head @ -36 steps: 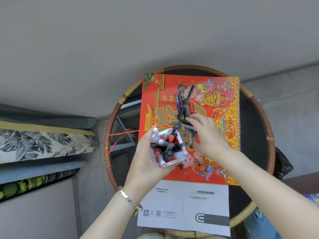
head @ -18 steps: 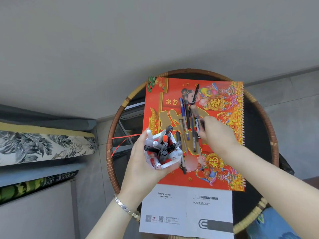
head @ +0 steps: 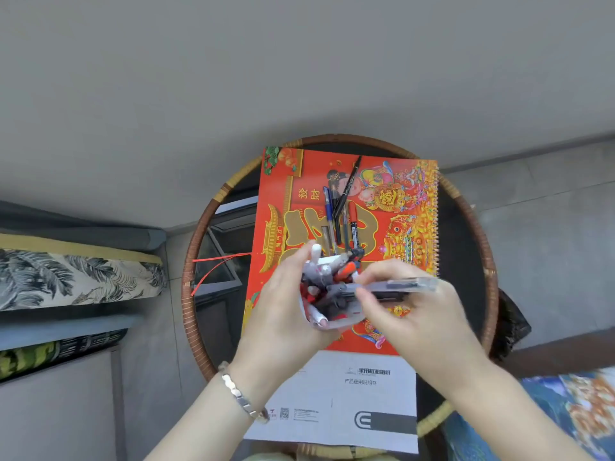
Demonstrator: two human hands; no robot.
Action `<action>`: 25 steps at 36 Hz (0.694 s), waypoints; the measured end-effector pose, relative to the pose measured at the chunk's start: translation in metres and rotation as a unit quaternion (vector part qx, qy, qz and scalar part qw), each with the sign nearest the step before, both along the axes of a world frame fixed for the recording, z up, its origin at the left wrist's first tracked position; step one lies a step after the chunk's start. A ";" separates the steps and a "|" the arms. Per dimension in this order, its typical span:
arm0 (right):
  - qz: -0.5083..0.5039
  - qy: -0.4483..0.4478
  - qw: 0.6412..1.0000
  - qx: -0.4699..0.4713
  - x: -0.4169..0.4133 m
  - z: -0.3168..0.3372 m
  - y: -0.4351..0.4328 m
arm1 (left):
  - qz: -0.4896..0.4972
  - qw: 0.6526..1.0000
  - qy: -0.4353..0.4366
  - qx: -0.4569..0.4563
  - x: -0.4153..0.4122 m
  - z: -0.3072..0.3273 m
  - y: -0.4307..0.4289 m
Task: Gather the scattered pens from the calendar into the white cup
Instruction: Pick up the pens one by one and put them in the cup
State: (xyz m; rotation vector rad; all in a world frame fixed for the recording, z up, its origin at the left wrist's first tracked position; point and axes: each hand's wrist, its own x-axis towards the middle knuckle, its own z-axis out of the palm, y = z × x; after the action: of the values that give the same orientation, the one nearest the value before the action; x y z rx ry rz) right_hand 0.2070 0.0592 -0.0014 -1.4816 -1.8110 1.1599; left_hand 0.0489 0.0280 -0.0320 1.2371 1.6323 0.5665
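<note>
Head view: left fingers grip pen-filled white cup; right fingers pinch pen.

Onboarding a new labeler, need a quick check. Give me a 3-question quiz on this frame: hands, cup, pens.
1. True or false: the left hand grips the white cup, which has pens in it.
2. Multiple choice: the right hand holds A) a pen, one end at the cup, B) a pair of scissors, C) nothing.
3. Short answer: where do the loose pens lie?

Key: 1 true. 2 A. 3 On the red calendar, beyond the cup.
</note>
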 end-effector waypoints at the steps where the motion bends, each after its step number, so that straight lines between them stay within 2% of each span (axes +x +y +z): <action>1: -0.002 -0.004 1.000 -0.008 -0.001 -0.001 -0.002 | -0.013 1.000 0.009 0.006 0.002 -0.001 -0.002; 5: -0.048 0.042 0.998 -0.005 -0.002 -0.001 -0.006 | -0.022 0.998 0.045 0.023 0.006 0.006 -0.008; 10: -0.138 0.064 0.981 0.123 -0.002 -0.010 -0.013 | -0.042 0.998 0.052 -0.004 0.009 0.006 -0.013; 13: -0.144 0.031 0.978 0.146 -0.003 -0.017 -0.017 | -0.036 0.998 0.047 -0.018 0.013 0.004 -0.013; 18: -0.078 -0.039 0.971 0.223 -0.002 -0.023 -0.028 | -0.024 0.998 0.059 -0.017 0.012 0.004 -0.014; 21: -0.058 -0.063 0.973 0.216 0.001 -0.027 -0.030 | -0.026 0.997 0.065 -0.017 0.010 0.005 -0.016; 25: -0.034 -0.096 0.987 0.128 0.000 -0.034 -0.020 | -0.031 0.996 0.081 0.019 0.011 0.008 -0.018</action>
State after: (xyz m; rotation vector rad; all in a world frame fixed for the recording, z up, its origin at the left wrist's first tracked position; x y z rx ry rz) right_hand 0.2070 0.0389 -0.0359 -1.5301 -1.9354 0.7398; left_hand 0.0602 0.0097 -0.0237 1.3877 1.7165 0.4709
